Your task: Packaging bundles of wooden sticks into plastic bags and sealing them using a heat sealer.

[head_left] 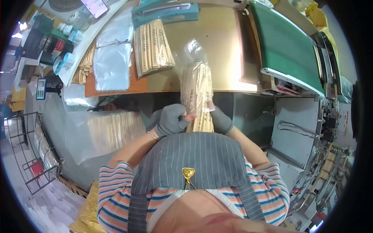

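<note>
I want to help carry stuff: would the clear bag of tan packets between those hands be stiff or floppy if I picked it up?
The clear bag is probably fairly stiff where long, straight tan packets fill it. Its crumpled far end looks likely to flop. Its shiny plastic might feel slippery.

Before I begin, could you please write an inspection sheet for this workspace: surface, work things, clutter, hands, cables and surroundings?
Surface: brown table, bright glare toward its right.
Work things: sticks partly inside a clear bag; a second bundle lies on the table beside plastic bags.
Clutter: phone and glass jar, upper left.
Hands: gloved left hand and right hand hold the bagged sticks.
Cables: looped cord at right; purpose unclear.
Surroundings: green board right, wire rack left.
</note>
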The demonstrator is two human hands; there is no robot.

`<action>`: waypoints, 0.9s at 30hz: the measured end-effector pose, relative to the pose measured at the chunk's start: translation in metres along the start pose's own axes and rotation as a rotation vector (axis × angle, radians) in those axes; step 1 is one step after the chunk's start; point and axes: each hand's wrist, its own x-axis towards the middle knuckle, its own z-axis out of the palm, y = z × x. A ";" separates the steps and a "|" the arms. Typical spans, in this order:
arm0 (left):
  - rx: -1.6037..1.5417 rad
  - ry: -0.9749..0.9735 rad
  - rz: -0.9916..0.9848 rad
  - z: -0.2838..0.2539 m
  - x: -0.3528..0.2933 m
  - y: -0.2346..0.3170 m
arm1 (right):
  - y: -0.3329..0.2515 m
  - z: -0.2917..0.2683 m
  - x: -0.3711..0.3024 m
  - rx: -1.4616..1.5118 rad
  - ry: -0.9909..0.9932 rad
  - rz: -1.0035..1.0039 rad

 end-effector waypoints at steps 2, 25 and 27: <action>-0.039 0.013 -0.086 -0.008 0.024 0.010 | -0.042 -0.005 0.007 -0.797 0.173 -0.104; 0.121 -0.290 -0.063 -0.124 0.245 0.037 | -0.280 0.000 0.063 -1.048 0.254 -0.431; 0.204 -0.281 -0.035 -0.124 0.241 0.038 | -0.293 -0.004 0.059 -1.206 0.206 -0.442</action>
